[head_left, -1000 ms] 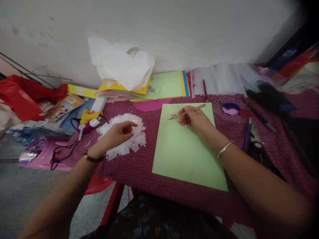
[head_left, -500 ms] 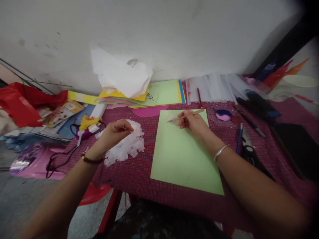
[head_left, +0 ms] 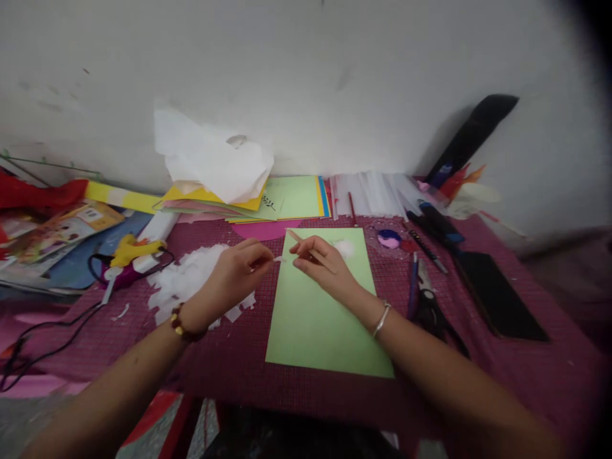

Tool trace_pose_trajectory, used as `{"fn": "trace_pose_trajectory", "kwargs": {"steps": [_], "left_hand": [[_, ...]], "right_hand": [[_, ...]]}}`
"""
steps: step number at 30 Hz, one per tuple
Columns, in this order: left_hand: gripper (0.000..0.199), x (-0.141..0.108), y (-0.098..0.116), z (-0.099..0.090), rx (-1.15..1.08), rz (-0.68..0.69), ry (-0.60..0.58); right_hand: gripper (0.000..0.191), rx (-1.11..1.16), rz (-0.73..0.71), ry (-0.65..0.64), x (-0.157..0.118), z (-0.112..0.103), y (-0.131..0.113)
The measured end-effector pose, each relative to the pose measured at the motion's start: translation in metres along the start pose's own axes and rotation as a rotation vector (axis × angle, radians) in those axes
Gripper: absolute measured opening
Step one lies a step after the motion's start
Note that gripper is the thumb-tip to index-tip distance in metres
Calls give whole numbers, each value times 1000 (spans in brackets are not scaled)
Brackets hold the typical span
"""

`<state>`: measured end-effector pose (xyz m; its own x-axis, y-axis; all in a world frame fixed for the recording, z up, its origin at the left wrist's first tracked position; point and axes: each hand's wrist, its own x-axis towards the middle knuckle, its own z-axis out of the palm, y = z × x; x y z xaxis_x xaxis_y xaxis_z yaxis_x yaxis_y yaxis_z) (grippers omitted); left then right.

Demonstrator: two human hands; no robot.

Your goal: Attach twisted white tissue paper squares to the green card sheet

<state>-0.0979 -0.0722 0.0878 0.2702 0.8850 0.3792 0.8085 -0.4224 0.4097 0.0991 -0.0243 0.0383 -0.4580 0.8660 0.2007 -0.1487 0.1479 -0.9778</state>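
My left hand point(head_left: 241, 268) pinches a small piece of white paper point(head_left: 279, 259) between thumb and fingertips, beside the green sheet's left edge. Below and behind that hand lies a pile of cut white paper pieces point(head_left: 184, 280). Over the upper part of the light green sheet point(head_left: 318, 319), my right hand point(head_left: 327, 264) is closed around a thin wooden stick point(head_left: 295, 236), which slants up and left from the fingers. A small white paper cluster point(head_left: 345, 247) sits on the sheet just past my right hand. The two hands are close but apart.
Stacked coloured paper point(head_left: 294, 197) and crumpled white paper point(head_left: 215, 159) stand against the wall. A yellow glue gun point(head_left: 136, 250) with its cord lies left. Scissors point(head_left: 430, 306), a palette with purple and pink point(head_left: 389, 240), clear sticks point(head_left: 375, 193) and a black slab point(head_left: 504, 296) are right.
My left hand has moved right toward the sheet, now showing a white paper piece in its fingertips. My right hand has come left toward it, and the stick has turned. The camera view has shifted.
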Motion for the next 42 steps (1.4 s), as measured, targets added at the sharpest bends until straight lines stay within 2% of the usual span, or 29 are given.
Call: {"fn": "trace_pose_trajectory", "kwargs": {"steps": [3,6,10,13,15,17,20,24,26,29,31,34,38,42], "left_hand": [[12,8,7,11,-7,44,-20],[13,12,10,15,-70,30,-41],[14,8,1,6,-147,-120,-68],[17,2,-15,-4,-56,-256,-103],[22,-1,-25,-6,9,-279,-98],[32,0,-30,1,7,-248,-55],[37,7,-22,21,-97,-203,13],[17,24,0,44,-457,-334,-68],[18,35,5,47,-703,-417,9],[22,50,0,49,-982,-447,326],[26,56,-8,53,-1075,-460,434],[25,56,-22,66,-1132,-531,405],[20,49,-36,86,-1122,-593,337],[21,45,-44,95,-1075,-634,339]], "right_hand": [[20,-16,-67,-28,-1,0,-1],[18,-40,-66,0,1,-1,0],[15,25,3,70,4,-3,6],[16,78,26,107,7,-7,10],[16,87,27,108,8,-8,12],[16,78,27,109,8,-8,13],[15,34,28,109,6,-6,11],[15,-5,31,113,6,-8,8],[14,39,36,148,10,-14,8],[19,128,40,223,17,-29,10],[31,124,53,248,21,-39,15],[41,19,84,257,24,-47,25],[38,-79,156,301,26,-46,39],[33,-125,165,348,26,-42,47]]}}
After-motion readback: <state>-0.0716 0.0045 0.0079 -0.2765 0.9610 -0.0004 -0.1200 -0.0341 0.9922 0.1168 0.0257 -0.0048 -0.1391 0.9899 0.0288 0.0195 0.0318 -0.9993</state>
